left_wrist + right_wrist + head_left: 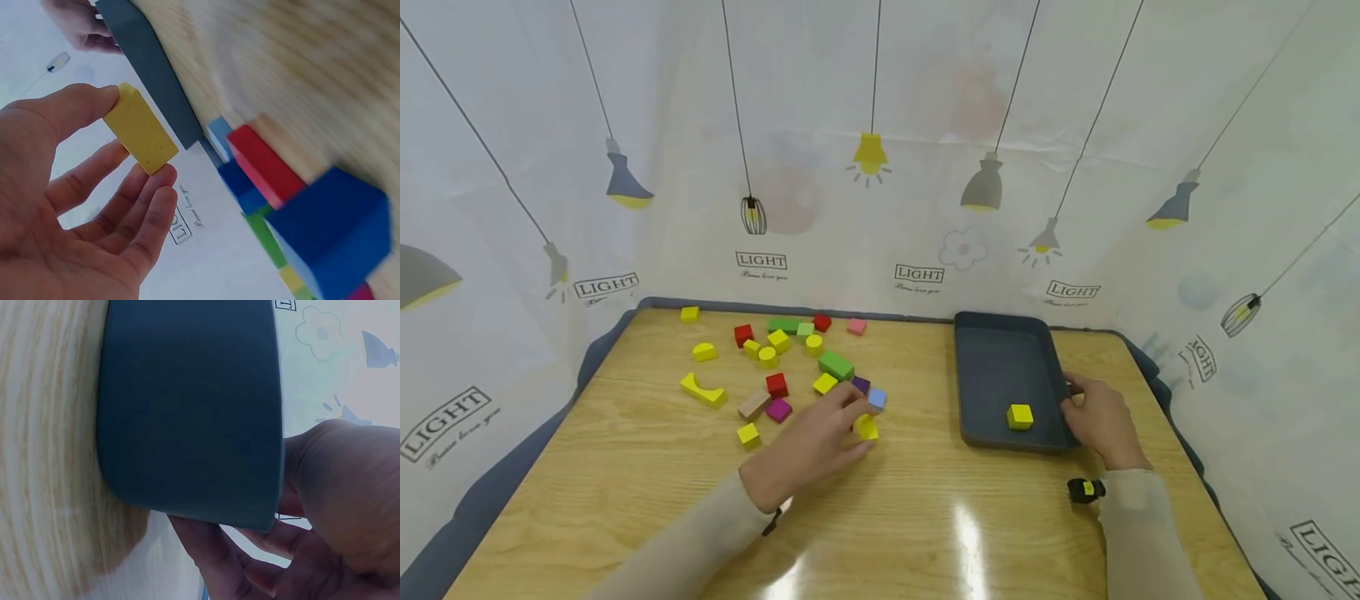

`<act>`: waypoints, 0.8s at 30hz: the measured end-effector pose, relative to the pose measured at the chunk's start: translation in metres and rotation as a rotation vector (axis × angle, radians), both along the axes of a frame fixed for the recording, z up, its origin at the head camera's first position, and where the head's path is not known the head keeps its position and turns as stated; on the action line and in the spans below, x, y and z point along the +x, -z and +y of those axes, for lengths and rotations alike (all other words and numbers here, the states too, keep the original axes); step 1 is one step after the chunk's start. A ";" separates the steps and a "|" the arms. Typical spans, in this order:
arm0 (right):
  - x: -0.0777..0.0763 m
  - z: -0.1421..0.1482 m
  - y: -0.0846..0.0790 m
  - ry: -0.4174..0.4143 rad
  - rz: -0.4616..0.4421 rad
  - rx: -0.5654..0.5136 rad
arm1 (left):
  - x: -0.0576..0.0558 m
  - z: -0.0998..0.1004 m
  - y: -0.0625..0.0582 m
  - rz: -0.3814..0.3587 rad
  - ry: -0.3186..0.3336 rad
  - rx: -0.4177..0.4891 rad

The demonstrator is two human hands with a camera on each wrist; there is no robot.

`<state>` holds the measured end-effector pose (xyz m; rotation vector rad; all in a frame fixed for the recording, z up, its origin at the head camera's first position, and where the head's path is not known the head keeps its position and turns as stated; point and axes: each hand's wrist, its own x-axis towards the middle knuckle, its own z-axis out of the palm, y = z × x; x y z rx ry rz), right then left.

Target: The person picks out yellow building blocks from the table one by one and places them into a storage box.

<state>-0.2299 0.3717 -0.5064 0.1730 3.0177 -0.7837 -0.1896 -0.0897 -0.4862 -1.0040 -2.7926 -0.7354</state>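
- While the left hand (pixel 823 433) pinches a yellow block (pixel 140 128) between thumb and fingertips, the right hand (pixel 1101 417) holds the side of a dark tray (pixel 1003 358).
- The yellow block is out to the left of the tray, with bare table (pixel 917 500) showing between them.
- The right hand has its thumb and fingers on the tray's right wall, close to the near corner.
- Inside the tray sits one yellow cube (pixel 1019 417), near the end closest to the person.
- Just past the left fingers is a light blue block (pixel 877 400).
- A long green block (pixel 836 365) lies a bit farther back.
- To the left of that hand are a red block (pixel 777 385), a brown block (pixel 754 405) and a bright pink block (pixel 778 410), all close together.
- A curved yellow block (pixel 703 391) lies farther left.
- Behind the table hangs a white cloth (pixel 820 100) with lamps drawn on it.
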 end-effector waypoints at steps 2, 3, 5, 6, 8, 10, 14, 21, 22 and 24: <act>0.000 0.000 0.001 -0.004 0.000 -0.001 | -0.003 0.007 -0.001 0.024 0.018 0.011; 0.000 0.000 0.001 -0.005 -0.001 0.000 | -0.004 0.011 -0.001 0.034 0.025 0.012; -0.001 0.000 0.001 -0.005 -0.003 0.001 | -0.006 0.020 -0.003 0.043 0.025 0.007; -0.001 0.000 0.001 -0.005 -0.003 0.001 | -0.008 0.024 -0.004 0.038 0.026 0.008; -0.001 0.000 0.001 -0.005 -0.005 0.003 | -0.010 0.033 -0.007 0.030 0.026 0.011; -0.001 0.000 0.000 -0.006 -0.009 0.002 | -0.013 0.042 -0.008 0.017 0.029 0.023; -0.001 0.000 0.000 -0.012 -0.012 -0.001 | -0.016 0.060 -0.012 0.024 0.053 0.050; -0.001 0.001 0.000 -0.006 -0.019 0.001 | -0.022 0.097 -0.017 0.073 0.104 0.043; -0.001 0.001 0.000 -0.005 -0.021 0.000 | -0.023 0.101 -0.017 0.078 0.109 0.039; -0.002 0.001 0.000 -0.004 -0.024 -0.002 | -0.025 0.111 -0.016 0.076 0.116 0.037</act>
